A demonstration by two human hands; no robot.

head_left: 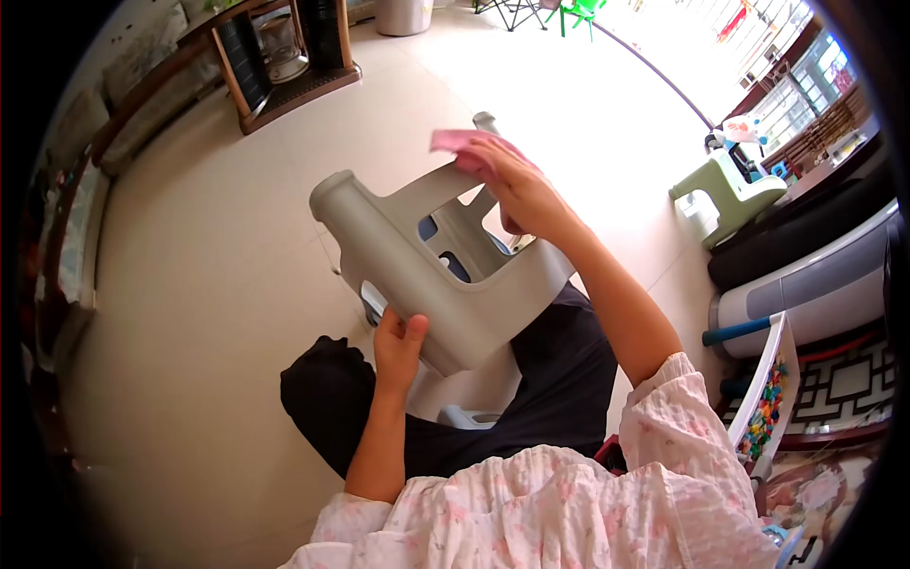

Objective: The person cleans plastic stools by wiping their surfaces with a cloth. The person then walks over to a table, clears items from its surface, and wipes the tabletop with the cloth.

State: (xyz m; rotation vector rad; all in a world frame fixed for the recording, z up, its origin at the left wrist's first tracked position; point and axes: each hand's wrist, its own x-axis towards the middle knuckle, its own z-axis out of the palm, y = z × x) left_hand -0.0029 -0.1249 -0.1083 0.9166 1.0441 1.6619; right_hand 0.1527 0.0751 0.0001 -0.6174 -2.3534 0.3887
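Note:
A grey plastic frame (417, 270), perhaps part of a stool, is tilted above my lap, with rectangular openings and rounded feet. Near its lower left edge, my left hand (398, 346) grips it, thumb on the outer face and fingers hidden behind. Up on the far right, my right hand (526, 194) presses a pink cloth (469, 152) against the frame's upper bar. The cloth hangs out beyond the fingers on both sides. Part of a blue-grey plastic thing (464, 417) shows between my black-trousered legs.
A green plastic stool (725, 194) with items on it stands at the right. Beside me is a white-framed bin of colourful small pieces (768, 398). A wooden stand (299, 95) and a pale bucket (405, 14) are at the back. Tiled floor (190, 332) spreads to the left.

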